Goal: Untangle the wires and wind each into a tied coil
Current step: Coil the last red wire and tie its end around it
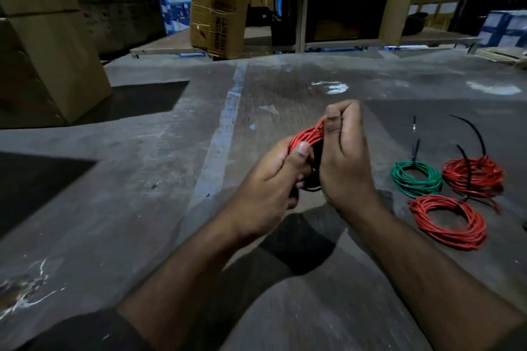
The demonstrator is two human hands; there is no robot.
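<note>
A red wire coil (pixel 309 137) is held up between both hands above the floor. My left hand (pixel 273 182) grips its lower left side with the thumb pressed on the strands. My right hand (pixel 343 157) is closed on the top right of the coil, fingers pinched near the wire end. A thin black strand shows under the hands; what it is cannot be told. On the floor to the right lie a green coil (pixel 415 178) with a black tie, a red coil (pixel 473 177) with black ties, and another red coil (pixel 447 221).
The concrete floor (pixel 142 179) has a pale blue painted line (pixel 222 134) running away from me. Cardboard boxes (pixel 42 65) are stacked at the left. More cartons (pixel 219 3) and a metal shelf frame (pixel 302 8) stand at the back.
</note>
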